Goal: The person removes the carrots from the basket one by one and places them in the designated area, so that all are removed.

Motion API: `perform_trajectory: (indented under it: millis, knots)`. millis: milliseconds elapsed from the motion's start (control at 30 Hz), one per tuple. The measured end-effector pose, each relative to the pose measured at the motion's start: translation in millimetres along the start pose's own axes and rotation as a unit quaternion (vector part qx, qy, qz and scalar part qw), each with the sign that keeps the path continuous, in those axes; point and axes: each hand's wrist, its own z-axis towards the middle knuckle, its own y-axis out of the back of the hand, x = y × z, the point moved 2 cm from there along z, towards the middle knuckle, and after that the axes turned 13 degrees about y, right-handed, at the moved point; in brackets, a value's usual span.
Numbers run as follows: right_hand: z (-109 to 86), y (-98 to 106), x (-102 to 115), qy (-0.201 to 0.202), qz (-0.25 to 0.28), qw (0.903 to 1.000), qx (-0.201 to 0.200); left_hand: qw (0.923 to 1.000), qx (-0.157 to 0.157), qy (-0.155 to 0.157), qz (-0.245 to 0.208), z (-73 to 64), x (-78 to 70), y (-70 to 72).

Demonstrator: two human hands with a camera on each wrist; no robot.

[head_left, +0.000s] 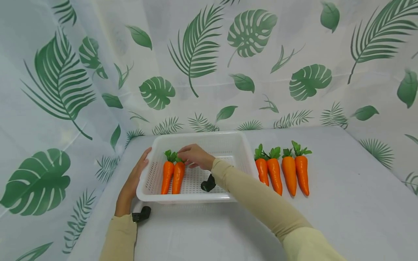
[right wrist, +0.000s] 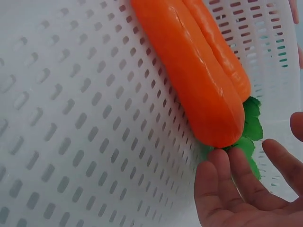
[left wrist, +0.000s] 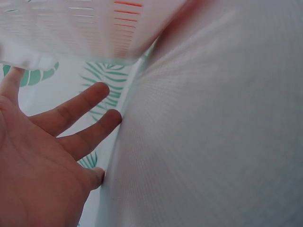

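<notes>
A white perforated plastic basket [head_left: 192, 198] stands on the table. Two orange carrots lie side by side in its left part, a left one [head_left: 167, 177] and a right one [head_left: 178, 178], their green leaves toward the back. My right hand [head_left: 197, 156] reaches into the basket over the right carrot's top. In the right wrist view its fingertips [right wrist: 220, 158] are right at the leaves [right wrist: 253, 125], with thumb and fingers apart. At the basket's left side is my left hand [head_left: 133, 181]; the left wrist view shows its fingers spread, one of them up at the rim.
Several more carrots [head_left: 289, 175] lie in a row on the table just right of the basket, leaves toward the back. A white cloth with green leaf prints [head_left: 202, 101] hangs behind and at the sides. Small black cameras [head_left: 141, 214] sit at both wrists.
</notes>
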Motion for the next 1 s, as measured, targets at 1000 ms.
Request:
perform_trajectory:
  millis: [1000]
  knots:
    - [2.7, -9.0, -6.9, -0.029, -0.028, 0.9986, 0.034, 0.9999, 0.004, -0.008, -0.006, 2.2, 2.6, 0.6]
